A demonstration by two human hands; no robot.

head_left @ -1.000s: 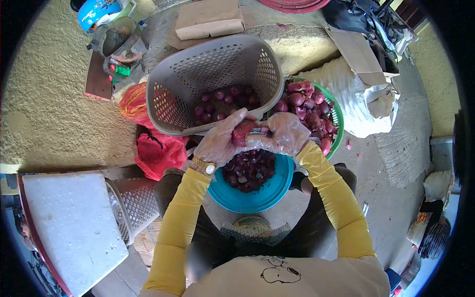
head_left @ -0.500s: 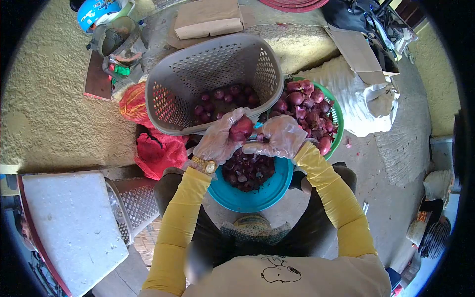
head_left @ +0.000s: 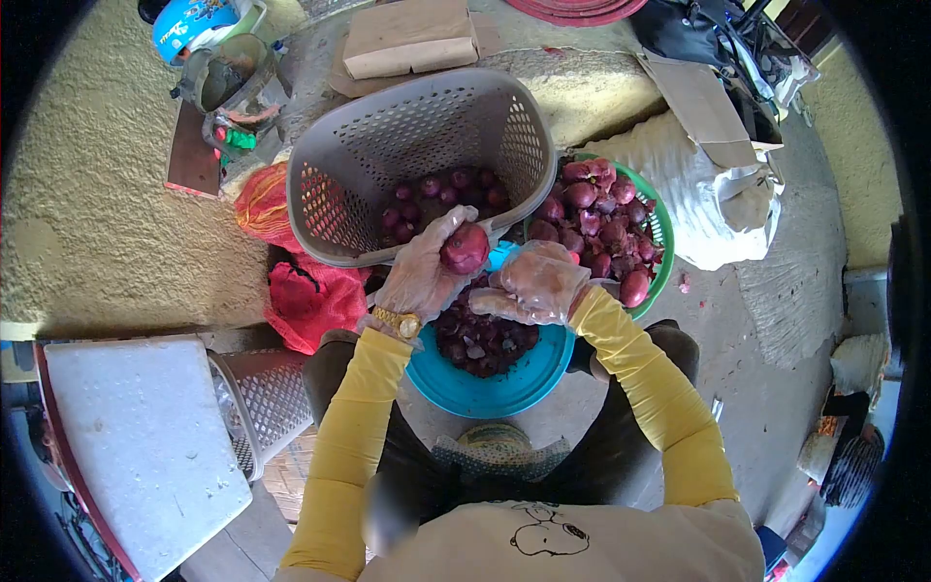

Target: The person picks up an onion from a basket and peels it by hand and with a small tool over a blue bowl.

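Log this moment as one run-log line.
left hand: holding red onion; right hand: above blue basin, grip unclear; gray basket: onions inside; green basket: more onions

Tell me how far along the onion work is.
Looks partway. Apparently done: the smooth onions in the grey basket, with dark scraps, probably skins, in the blue basin. In hand: one red onion in the left hand; whether the right hand grips anything is unclear. Seemingly left: the heaped onions in the green basket.

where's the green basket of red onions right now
In the head view, the green basket sits right of the large gray-brown basket, touching or nearly so, beyond the right hand.
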